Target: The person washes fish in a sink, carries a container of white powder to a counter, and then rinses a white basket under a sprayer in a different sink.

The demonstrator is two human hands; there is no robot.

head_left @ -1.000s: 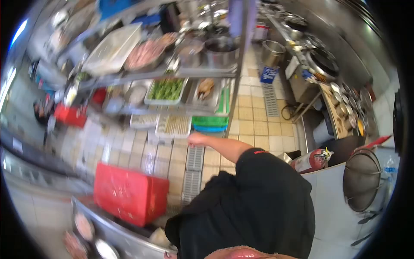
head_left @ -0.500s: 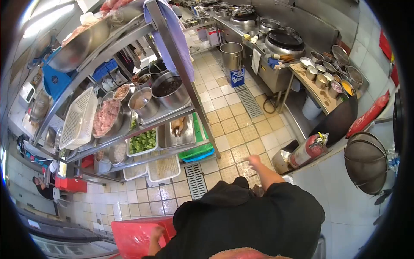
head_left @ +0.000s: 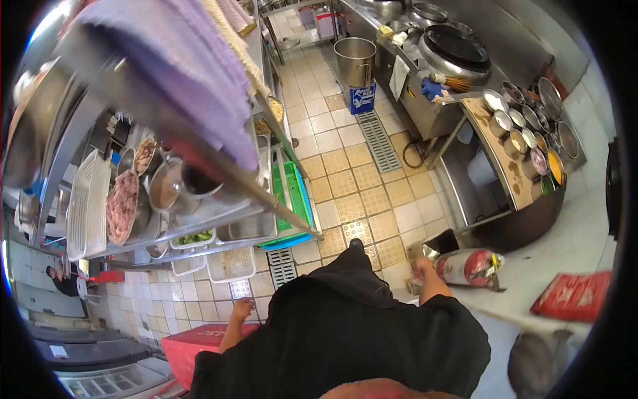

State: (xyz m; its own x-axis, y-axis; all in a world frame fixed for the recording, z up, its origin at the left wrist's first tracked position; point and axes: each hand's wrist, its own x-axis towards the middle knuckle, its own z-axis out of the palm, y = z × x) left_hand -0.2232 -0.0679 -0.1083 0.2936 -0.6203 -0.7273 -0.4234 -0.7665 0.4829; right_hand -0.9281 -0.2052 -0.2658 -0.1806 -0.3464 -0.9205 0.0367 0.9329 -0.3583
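My left hand (head_left: 243, 309) hangs at my left side above the red box (head_left: 193, 344), its fingers loosely apart and nothing held. Low on my right, my right hand (head_left: 423, 267) is beside the red and white cylinder (head_left: 465, 267); its fingers are too small and blurred to read, and I cannot tell if it touches anything. On the steel rack (head_left: 292, 218) at the left are a bowl of raw meat (head_left: 122, 207), a white basket (head_left: 88, 206) and green vegetables (head_left: 193, 237). A purple cloth (head_left: 219, 86) hangs over the rack.
A stove with a large wok (head_left: 455, 48) stands at the upper right, beside a table (head_left: 488, 133) of small containers. A tall steel pot (head_left: 355, 61) rests on a blue box (head_left: 362, 98). Floor drain grates (head_left: 379, 143) run through the tiles. Far left, a person (head_left: 64, 279) is visible.
The rack and purple cloth are now nearer and larger in view. My left hand has moved forward, out past the red box's edge. My right hand has come closer to the cylinder.
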